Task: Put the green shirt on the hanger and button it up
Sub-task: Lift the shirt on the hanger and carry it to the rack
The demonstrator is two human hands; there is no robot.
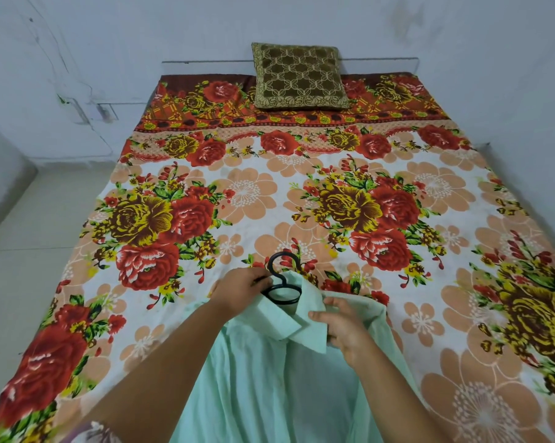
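The pale green shirt [269, 378] lies front-up on the near part of the bed, collar toward the pillow. A black hanger [282, 276] pokes out of the neck opening, hook pointing away from me. My left hand [241, 287] grips the hanger just below its hook, at the left side of the collar. My right hand [343, 327] pinches the right collar flap and the fabric beside it. The hanger's shoulders are hidden under the cloth.
The bed [301, 203] is covered with a flowered sheet in red, orange and yellow. A brown patterned cushion [298, 76] leans at the head end against the wall. Light floor [46, 225] runs along the left of the bed.
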